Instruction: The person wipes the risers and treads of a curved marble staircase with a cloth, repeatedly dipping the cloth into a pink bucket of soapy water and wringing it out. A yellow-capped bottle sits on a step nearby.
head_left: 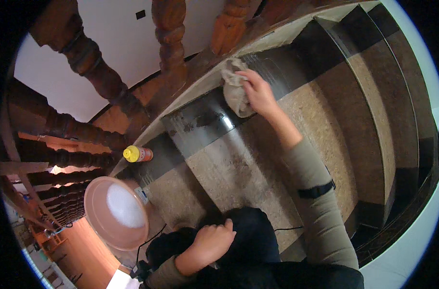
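Note:
My right hand [259,91] is closed on a damp-looking greyish-beige cloth [237,94]. The cloth is bunched at the top and hangs down over the dark edge strip of a stair step [200,120], close to the baluster side. Wet, shiny patches show on that strip to the left of the cloth. Above my knees, my left hand [212,243] is loosely curled with the thumb sticking out, and nothing shows in it. A bottle with a yellow cap [138,154] and a red label stands on a lower step. Below it is a pink basin [90,207] holding white suds.
Turned wooden balusters [168,38] line the staircase on the left and at the top. More curved steps [364,120] rise to the right, beside a pale wall [402,250]. A thin black cord [149,241] runs near my legs. Far below on the left lies a wooden floor [91,255].

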`<control>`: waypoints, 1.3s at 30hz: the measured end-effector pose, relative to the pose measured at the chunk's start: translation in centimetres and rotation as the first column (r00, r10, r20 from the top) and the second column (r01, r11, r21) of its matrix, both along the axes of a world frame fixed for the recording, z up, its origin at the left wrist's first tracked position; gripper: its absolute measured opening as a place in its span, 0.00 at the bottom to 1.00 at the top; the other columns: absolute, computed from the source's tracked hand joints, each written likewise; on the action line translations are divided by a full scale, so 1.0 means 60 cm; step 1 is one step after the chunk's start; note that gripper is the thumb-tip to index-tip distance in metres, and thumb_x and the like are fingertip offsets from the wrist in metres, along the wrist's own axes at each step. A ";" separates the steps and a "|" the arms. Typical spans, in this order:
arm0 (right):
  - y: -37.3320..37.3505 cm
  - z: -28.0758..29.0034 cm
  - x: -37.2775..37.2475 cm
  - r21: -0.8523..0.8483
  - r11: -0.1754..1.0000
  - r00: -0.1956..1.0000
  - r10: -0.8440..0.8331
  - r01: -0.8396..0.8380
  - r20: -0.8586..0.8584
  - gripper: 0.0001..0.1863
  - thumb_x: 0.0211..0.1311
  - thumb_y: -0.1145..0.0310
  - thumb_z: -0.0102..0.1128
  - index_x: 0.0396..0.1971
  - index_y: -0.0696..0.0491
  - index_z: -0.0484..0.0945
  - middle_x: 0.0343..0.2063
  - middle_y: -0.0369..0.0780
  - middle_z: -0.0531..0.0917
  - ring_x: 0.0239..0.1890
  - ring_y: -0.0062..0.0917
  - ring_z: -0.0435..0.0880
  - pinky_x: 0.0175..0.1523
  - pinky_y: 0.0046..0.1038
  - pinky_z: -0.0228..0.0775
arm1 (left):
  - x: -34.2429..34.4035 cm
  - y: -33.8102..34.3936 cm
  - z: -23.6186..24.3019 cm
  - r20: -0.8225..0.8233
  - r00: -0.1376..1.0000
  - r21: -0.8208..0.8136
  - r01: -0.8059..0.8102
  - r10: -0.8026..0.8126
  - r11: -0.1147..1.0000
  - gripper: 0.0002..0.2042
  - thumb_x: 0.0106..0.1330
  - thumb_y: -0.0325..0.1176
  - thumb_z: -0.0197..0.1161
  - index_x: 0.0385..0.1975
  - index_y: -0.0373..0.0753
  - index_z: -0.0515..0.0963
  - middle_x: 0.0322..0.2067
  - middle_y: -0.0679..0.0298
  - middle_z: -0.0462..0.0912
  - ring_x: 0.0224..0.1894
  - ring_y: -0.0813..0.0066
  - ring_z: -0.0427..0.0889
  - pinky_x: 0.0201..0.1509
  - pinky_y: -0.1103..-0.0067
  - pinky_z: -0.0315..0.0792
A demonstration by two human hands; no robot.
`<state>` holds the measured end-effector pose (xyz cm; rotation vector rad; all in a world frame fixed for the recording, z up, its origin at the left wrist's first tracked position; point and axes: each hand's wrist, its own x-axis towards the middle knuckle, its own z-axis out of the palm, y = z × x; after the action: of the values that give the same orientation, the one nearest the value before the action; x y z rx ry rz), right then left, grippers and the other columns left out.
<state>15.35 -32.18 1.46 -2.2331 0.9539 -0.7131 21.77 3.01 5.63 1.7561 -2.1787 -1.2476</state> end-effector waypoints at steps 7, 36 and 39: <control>0.010 0.090 -0.187 0.575 0.800 0.642 -0.532 0.168 0.553 0.16 0.66 0.70 0.46 0.51 0.58 0.71 0.48 0.39 0.75 0.51 0.24 0.72 0.56 0.25 0.62 | 0.022 -0.002 0.017 -0.019 0.996 0.018 -0.088 0.088 0.996 0.20 0.63 0.41 0.53 0.49 0.32 0.66 0.24 0.51 0.79 0.26 0.51 0.79 0.29 0.64 0.75; 0.527 -0.121 0.068 0.865 0.491 0.896 0.426 -0.108 -0.129 0.11 0.67 0.70 0.47 0.44 0.59 0.74 0.40 0.38 0.79 0.42 0.22 0.77 0.49 0.23 0.69 | 0.366 0.368 -0.735 0.433 0.551 0.162 -0.826 0.713 0.540 0.08 0.57 0.31 0.54 0.27 0.37 0.80 0.33 0.49 0.80 0.37 0.55 0.81 0.39 0.65 0.75; 0.529 -0.126 0.085 0.844 0.524 0.837 0.510 -0.118 -0.199 0.11 0.66 0.70 0.49 0.44 0.58 0.74 0.39 0.39 0.79 0.40 0.21 0.78 0.48 0.23 0.69 | 0.370 0.362 -0.722 0.481 0.585 0.226 -0.802 0.653 0.552 0.08 0.56 0.31 0.56 0.27 0.37 0.81 0.32 0.50 0.81 0.36 0.56 0.81 0.38 0.66 0.75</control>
<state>20.47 -0.47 -6.08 -1.6211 0.7729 0.4012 43.97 24.75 -37.69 2.8181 -0.9413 -1.2548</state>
